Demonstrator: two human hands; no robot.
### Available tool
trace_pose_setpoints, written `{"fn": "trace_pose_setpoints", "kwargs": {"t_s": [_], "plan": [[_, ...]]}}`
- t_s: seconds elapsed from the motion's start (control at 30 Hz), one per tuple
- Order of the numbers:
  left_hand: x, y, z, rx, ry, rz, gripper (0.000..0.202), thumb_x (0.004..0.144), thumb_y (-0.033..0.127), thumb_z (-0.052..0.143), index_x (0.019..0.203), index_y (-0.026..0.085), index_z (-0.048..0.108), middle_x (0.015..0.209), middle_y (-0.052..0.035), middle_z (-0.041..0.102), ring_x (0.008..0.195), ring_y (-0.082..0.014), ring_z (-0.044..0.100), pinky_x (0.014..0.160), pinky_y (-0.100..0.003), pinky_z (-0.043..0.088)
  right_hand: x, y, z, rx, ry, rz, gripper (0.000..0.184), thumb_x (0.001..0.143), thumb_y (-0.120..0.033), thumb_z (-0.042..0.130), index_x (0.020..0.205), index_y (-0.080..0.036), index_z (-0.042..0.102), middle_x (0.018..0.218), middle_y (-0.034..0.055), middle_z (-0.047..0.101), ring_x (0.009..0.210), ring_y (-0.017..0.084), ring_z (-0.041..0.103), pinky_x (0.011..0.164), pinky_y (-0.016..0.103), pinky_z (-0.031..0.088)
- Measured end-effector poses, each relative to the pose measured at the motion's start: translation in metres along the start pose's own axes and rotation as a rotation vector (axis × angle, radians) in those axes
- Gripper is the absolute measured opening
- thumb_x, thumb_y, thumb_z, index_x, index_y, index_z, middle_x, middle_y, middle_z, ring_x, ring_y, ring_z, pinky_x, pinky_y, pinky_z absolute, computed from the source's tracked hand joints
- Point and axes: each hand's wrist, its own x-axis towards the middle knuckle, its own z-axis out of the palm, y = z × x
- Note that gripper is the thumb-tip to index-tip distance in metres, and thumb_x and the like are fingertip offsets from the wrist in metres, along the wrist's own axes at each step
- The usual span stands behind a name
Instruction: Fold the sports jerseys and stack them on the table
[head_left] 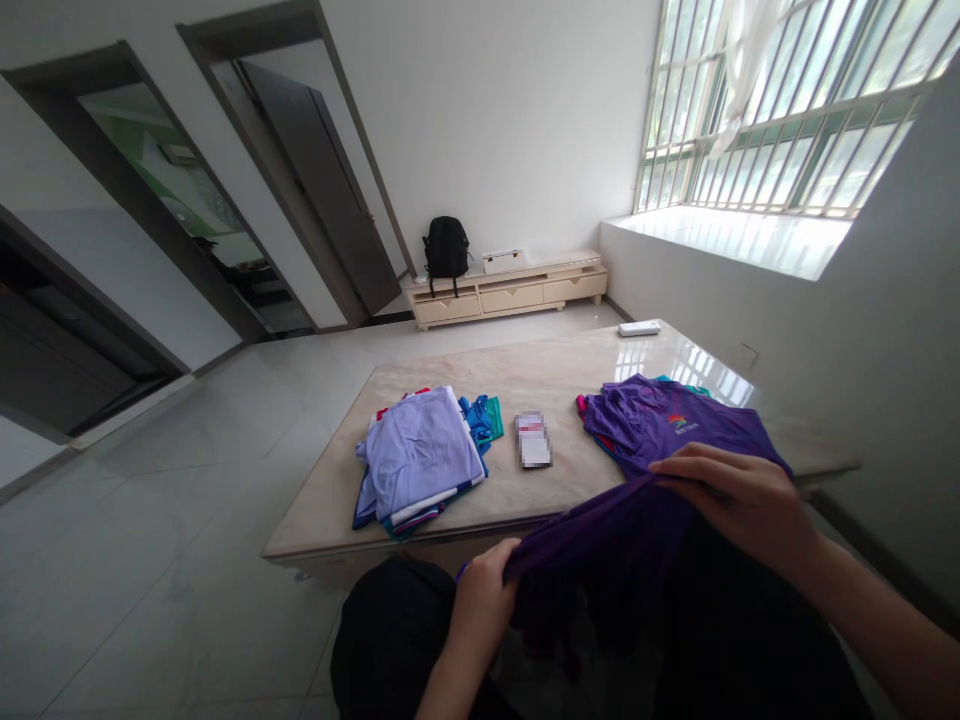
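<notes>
Folded clothes stack (420,460) left on tabletop (555,375); phone (533,439) centre; shirt pile (660,425) right; remote (639,328) at far edge.

We see bright daylight from the barred window (787,110) far right, glare on the table (697,365), and wide-angle bending at the edges.

shirt (600,535): purple | folded stack (420,460): lilac, blue | table (555,375): beige marble
</notes>
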Motion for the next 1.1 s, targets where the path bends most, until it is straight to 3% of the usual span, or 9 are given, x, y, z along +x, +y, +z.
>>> {"fn": "trace_pose_setpoints", "kwargs": {"t_s": [0.17,0.33,0.5,0.73,0.83,0.97,1.1], "plan": [[-0.003,-0.006,-0.03,0.098,0.009,-0.02,0.043,0.085,0.011,0.047,0.115,0.026,0.075,0.119,-0.0042,0.078,0.114,-0.025,0.071,0.096,-0.034,0.05,-0.006,0.013,-0.031,-0.324,0.218,0.002,0.008,0.091,-0.03,0.074,0.098,-0.025,0.076,0.092,-0.0004,0.078,0.073,0.012,0.075,0.074,0.019,0.057],[-0.006,-0.019,-0.054,0.04,0.025,-0.013,0.038,0.08,0.012,0.048,0.101,0.022,0.078,0.106,-0.0059,0.08,0.103,-0.0244,0.073,0.093,-0.033,0.053,-0.015,0.029,-0.052,-0.489,0.313,0.087,0.021,0.094,-0.046,0.069,0.093,-0.027,0.078,0.089,-0.0017,0.08,0.073,0.015,0.076,0.069,0.023,0.057],[-0.012,-0.023,-0.071,0.0,0.097,-0.012,0.042,0.077,0.015,0.048,0.104,0.023,0.079,0.108,-0.0042,0.081,0.105,-0.024,0.074,0.1,-0.035,0.054,-0.023,0.031,-0.064,-0.55,0.302,0.158,0.037,0.096,-0.059,0.06,0.092,-0.028,0.079,0.088,0.0,0.08,0.076,0.019,0.077,0.07,0.028,0.058],[-0.024,-0.035,-0.097,0.048,0.331,0.003,0.037,0.086,0.025,0.048,0.107,0.024,0.078,0.11,-0.0041,0.08,0.106,-0.0252,0.074,0.101,-0.04,0.055,-0.043,0.033,-0.077,-0.538,0.237,0.471,0.044,0.093,-0.069,0.055,0.107,-0.034,0.078,0.103,0.0005,0.08,0.095,0.026,0.077,0.08,0.036,0.058],[-0.028,-0.034,-0.1,0.029,0.288,0.028,0.039,0.081,0.02,0.047,0.105,0.023,0.077,0.108,-0.0049,0.079,0.105,-0.0246,0.073,0.1,-0.039,0.056,-0.05,0.038,-0.08,-0.554,0.252,0.49,0.043,0.094,-0.068,0.053,0.108,-0.036,0.078,0.104,-0.0005,0.08,0.097,0.027,0.076,0.08,0.037,0.057],[-0.031,-0.029,-0.109,0.035,0.08,0.066,0.037,0.074,0.015,0.049,0.097,0.022,0.077,0.1,-0.0057,0.078,0.093,-0.0224,0.073,0.088,-0.034,0.057,-0.048,0.045,-0.087,-0.603,0.208,0.4,0.051,0.094,-0.072,0.048,0.101,-0.032,0.08,0.096,0.002,0.081,0.085,0.026,0.077,0.068,0.035,0.056],[-0.028,-0.031,-0.127,0.089,-0.018,-0.017,0.03,0.069,0.015,0.052,0.085,0.019,0.077,0.089,-0.0062,0.078,0.081,-0.0225,0.072,0.077,-0.031,0.056,-0.049,0.052,-0.093,-0.517,0.106,0.371,0.05,0.093,-0.073,0.049,0.098,-0.034,0.08,0.094,0.0004,0.081,0.075,0.021,0.076,0.062,0.032,0.054]]}}
